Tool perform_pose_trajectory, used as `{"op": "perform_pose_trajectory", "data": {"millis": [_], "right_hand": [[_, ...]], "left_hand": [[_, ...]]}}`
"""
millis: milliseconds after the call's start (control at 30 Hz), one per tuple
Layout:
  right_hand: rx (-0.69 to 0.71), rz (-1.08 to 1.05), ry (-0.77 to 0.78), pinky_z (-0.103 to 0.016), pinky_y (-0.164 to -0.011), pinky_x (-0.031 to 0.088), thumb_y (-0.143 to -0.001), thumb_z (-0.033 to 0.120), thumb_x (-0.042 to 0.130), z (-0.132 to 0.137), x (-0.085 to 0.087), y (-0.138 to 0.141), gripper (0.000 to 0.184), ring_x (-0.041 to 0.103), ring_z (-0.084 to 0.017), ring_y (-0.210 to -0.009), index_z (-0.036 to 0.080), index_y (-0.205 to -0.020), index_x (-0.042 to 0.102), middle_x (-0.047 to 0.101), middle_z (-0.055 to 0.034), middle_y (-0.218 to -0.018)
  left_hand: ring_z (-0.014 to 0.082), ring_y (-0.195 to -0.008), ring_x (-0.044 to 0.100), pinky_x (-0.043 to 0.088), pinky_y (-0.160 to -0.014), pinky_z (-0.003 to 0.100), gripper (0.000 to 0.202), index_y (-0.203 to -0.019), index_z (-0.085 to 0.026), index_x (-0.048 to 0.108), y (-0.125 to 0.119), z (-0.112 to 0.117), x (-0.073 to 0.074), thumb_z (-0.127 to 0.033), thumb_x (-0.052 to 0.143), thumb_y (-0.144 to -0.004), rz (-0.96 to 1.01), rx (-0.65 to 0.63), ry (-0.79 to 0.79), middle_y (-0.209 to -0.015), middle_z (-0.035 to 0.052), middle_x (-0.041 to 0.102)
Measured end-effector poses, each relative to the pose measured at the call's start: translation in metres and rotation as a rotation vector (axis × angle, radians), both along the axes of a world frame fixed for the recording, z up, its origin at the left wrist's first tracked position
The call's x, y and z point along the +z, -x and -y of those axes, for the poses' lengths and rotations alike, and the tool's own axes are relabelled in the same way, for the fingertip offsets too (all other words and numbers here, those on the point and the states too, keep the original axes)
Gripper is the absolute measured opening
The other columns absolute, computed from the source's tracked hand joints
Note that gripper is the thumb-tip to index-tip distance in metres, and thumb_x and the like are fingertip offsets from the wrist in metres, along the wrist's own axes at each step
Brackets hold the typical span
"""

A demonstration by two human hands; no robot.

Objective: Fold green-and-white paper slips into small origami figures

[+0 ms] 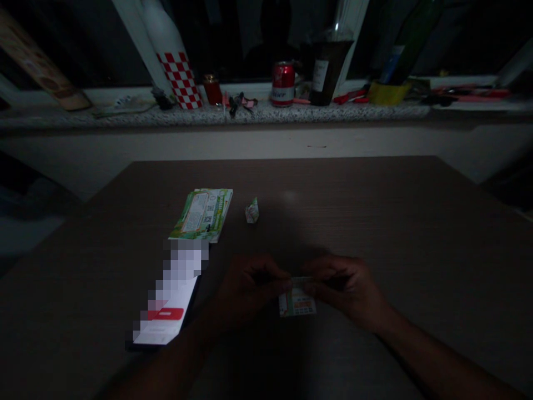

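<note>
Both of my hands meet over the near middle of the table around a small printed paper (pixel 298 305), pale with green and orange patches. My left hand (pixel 254 286) pinches its upper left part between thumb and fingers. At the upper right part, my right hand (pixel 347 283) pinches the same paper. Its top edge looks folded over, though dim light blurs the detail. Beyond the hands, a small crumpled or folded piece of paper (pixel 252 212) stands on the table. To its left lies a stack of green printed leaflets (pixel 202 215).
A lit phone (pixel 166 311) lies left of my left forearm on the wooden table (pixel 375 205). Along the granite windowsill (pixel 258 115) stand a red-checked bottle (pixel 179 72), a red can (pixel 283 83), a dark cup (pixel 325 72) and a yellow pot (pixel 387 93).
</note>
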State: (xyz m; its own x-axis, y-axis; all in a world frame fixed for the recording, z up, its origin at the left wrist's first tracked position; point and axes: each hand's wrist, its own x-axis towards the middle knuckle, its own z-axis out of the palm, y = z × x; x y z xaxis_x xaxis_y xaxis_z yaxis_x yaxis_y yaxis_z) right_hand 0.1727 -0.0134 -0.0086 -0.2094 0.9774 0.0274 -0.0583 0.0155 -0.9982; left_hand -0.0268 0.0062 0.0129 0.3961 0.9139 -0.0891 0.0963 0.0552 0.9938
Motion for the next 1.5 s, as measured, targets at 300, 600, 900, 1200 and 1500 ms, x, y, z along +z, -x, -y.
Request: {"op": "perform_pose_trajectory", "data": {"millis": [300, 600, 900, 1200, 1500], "right_hand": [[0.004, 0.161, -0.231, -0.016, -0.049, 0.050, -0.074, 0.017, 0.073, 0.002, 0.002, -0.002, 0.004, 0.067, -0.012, -0.054, 0.018, -0.072, 0.077, 0.075, -0.0033, -0.064], [-0.018, 0.188, -0.249, -0.017, -0.049, 0.052, -0.074, 0.019, 0.074, -0.003, -0.001, -0.002, 0.004, 0.068, -0.012, -0.054, 0.017, -0.073, 0.077, 0.075, -0.0031, -0.064], [-0.071, 0.265, -0.404, -0.015, -0.053, 0.054, -0.076, 0.014, 0.072, -0.003, -0.001, -0.005, 0.012, 0.071, -0.011, -0.059, 0.022, -0.083, 0.077, 0.078, 0.0002, -0.073], [-0.220, 0.179, -0.240, -0.020, -0.053, 0.055, -0.073, 0.017, 0.073, -0.002, -0.001, 0.002, 0.010, 0.070, -0.014, -0.057, 0.021, -0.078, 0.065, 0.074, 0.0005, -0.066], [-0.155, 0.021, -0.023, -0.023, -0.060, 0.057, -0.071, 0.023, 0.076, -0.004, -0.004, 0.001, 0.032, 0.072, -0.015, -0.062, 0.020, -0.100, 0.063, 0.077, -0.0003, -0.070]], "left_hand": [[0.0092, -0.059, 0.055, 0.041, -0.054, 0.018, 0.010, -0.075, -0.014, 0.067, -0.006, 0.003, 0.000, -0.024, 0.070, -0.075, -0.072, -0.074, 0.052, -0.066, -0.0016, 0.062], [0.0118, -0.062, 0.060, 0.042, -0.055, 0.019, 0.015, -0.075, -0.015, 0.071, -0.004, 0.003, -0.002, -0.029, 0.066, -0.079, -0.260, -0.040, -0.086, -0.068, 0.0007, 0.069], [0.0131, -0.066, 0.065, 0.047, -0.063, 0.022, 0.013, -0.088, -0.023, 0.075, -0.002, 0.003, 0.004, -0.027, 0.063, -0.083, -0.463, -0.071, -0.341, -0.077, -0.0008, 0.075], [0.0164, -0.077, 0.068, 0.052, -0.069, 0.025, 0.016, -0.089, -0.021, 0.068, -0.009, 0.007, -0.004, -0.025, 0.072, -0.074, -0.249, 0.179, -0.197, -0.084, 0.0006, 0.074], [0.0169, -0.070, 0.067, 0.050, -0.064, 0.026, 0.066, -0.125, -0.023, 0.047, -0.010, 0.003, 0.006, -0.024, 0.079, -0.067, -0.095, 0.241, 0.077, -0.071, -0.0039, 0.071]]}}
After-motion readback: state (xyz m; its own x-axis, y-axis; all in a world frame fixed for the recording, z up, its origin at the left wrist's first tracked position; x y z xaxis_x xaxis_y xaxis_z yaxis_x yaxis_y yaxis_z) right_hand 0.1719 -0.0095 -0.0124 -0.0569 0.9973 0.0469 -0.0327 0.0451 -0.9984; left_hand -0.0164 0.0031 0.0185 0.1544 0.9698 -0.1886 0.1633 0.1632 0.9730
